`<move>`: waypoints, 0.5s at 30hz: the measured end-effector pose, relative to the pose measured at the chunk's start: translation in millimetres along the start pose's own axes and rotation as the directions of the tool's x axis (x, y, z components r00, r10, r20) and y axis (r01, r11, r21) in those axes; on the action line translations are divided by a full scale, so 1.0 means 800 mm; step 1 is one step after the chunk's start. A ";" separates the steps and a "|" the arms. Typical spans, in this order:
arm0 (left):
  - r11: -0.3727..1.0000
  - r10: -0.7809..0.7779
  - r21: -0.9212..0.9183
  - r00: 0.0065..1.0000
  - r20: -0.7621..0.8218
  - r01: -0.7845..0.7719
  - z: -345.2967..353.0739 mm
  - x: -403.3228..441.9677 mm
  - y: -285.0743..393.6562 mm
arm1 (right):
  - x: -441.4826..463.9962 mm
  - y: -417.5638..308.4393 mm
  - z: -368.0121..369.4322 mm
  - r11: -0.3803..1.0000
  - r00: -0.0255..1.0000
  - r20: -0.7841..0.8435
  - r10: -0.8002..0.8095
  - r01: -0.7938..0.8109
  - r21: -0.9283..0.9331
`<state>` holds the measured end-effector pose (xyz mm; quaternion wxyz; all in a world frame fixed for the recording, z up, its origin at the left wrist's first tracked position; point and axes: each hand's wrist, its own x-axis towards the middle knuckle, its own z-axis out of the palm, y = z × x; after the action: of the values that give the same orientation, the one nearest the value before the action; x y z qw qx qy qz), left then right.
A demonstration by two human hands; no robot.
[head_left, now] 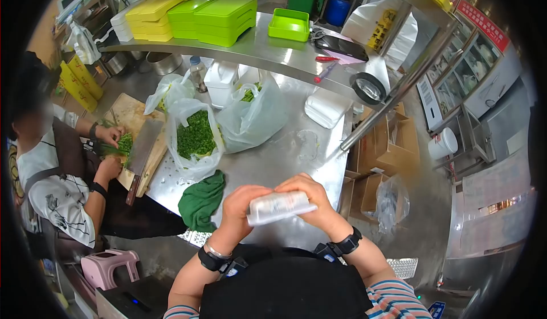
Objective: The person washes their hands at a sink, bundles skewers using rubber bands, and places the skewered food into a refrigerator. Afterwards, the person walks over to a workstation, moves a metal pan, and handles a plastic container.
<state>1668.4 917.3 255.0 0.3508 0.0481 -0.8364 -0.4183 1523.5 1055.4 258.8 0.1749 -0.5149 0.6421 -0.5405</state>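
Both my hands are closed on a white, plastic-looking packet (pixel 279 209) with faint markings, held over the near edge of the steel table (pixel 268 171). My left hand (pixel 236 208) grips its left end, and my right hand (pixel 314 198) wraps over its right end. What the packet contains cannot be made out. A crumpled green cloth (pixel 202 200) lies just left of my left hand. Beyond it stands an open plastic bag of chopped greens (pixel 195 139), beside a second plastic bag (pixel 253 116). A white plastic-wrapped bundle (pixel 326 107) rests near the table's right edge.
At left, a co-worker's hands (pixel 111 139) hold greens on a wooden cutting board (pixel 152 165), where a cleaver (pixel 143 148) lies. A raised shelf (pixel 250 51) carries green boxes (pixel 225 19) and a phone (pixel 345 47). Cardboard boxes (pixel 384 148) stand right of a metal post (pixel 373 111).
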 end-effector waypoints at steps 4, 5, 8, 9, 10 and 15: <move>0.995 0.063 0.072 0.998 0.002 -0.063 0.001 -0.006 0.012 | -0.012 -0.013 -0.007 0.928 0.947 -0.032 -0.318 0.305 -0.214; 0.995 0.065 0.077 0.998 0.001 -0.065 0.000 -0.005 0.012 | -0.013 -0.019 -0.009 0.896 0.926 -0.035 -0.376 0.353 -0.270; 0.891 0.214 0.408 0.977 0.011 -0.200 0.004 -0.010 0.012 | -0.033 -0.016 -0.017 0.738 0.870 0.058 -0.489 0.449 -0.503; 0.883 0.068 0.463 0.997 0.028 -0.073 0.009 -0.020 0.008 | -0.043 -0.009 -0.020 0.740 0.872 0.059 -0.485 0.446 -0.503; 0.853 -0.077 0.520 0.996 0.036 0.047 0.015 -0.030 0.001 | -0.057 0.010 -0.022 0.828 0.952 0.116 -0.282 0.303 -0.472; 0.871 -0.372 0.411 0.909 0.188 0.271 0.014 -0.137 -0.055 | -0.151 0.132 -0.040 0.725 0.976 0.212 0.054 0.108 -0.680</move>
<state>1734.3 937.1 158.2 0.1466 0.1984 -0.9195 -0.3059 1497.7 1162.8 137.6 0.0329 -0.6081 0.7657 -0.2070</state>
